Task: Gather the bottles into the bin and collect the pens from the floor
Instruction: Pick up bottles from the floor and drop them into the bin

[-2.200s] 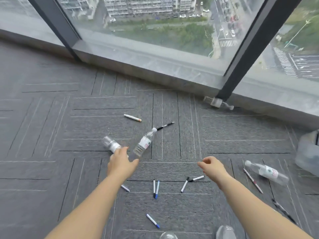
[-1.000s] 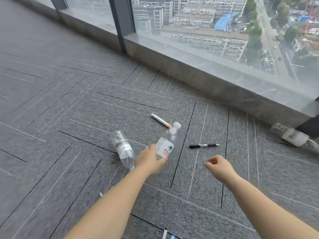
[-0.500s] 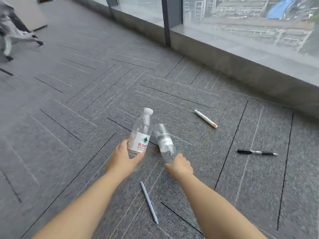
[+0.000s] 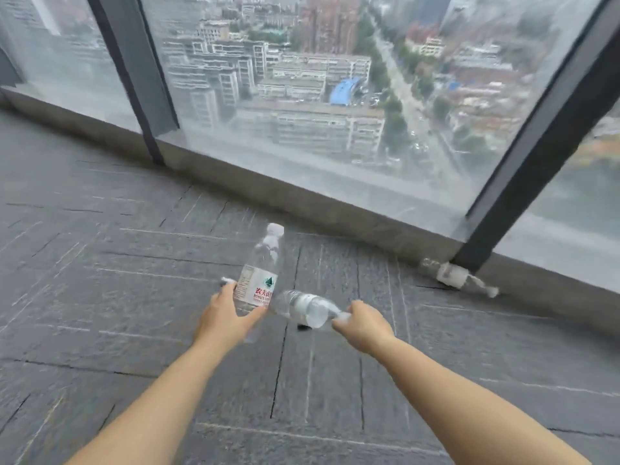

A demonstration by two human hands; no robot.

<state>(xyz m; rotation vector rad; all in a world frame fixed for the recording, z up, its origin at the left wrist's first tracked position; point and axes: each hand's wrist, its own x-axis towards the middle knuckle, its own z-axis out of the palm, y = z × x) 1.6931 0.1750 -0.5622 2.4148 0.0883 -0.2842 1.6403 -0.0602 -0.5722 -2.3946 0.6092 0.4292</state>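
My left hand (image 4: 224,318) grips a clear plastic bottle with a red-and-white label (image 4: 261,270), held upright above the grey carpet with its white cap pointing away. My right hand (image 4: 364,325) holds a second clear bottle (image 4: 303,307) by its neck end, lying sideways with its base toward the first bottle. A third bottle (image 4: 453,276) lies on the floor against the base of the window post at the right. A white pen tip (image 4: 227,280) and a dark pen end (image 4: 303,327) peek out from behind the held bottles. The bin is out of view.
A low grey sill (image 4: 302,196) runs under the floor-to-ceiling windows ahead. Dark window posts (image 4: 536,142) stand at right and left. Grey carpet tiles (image 4: 100,297) cover the floor around me.
My right hand has taken the second bottle off the floor and both bottles are lifted. The view has swung right, back toward the window and the third bottle.
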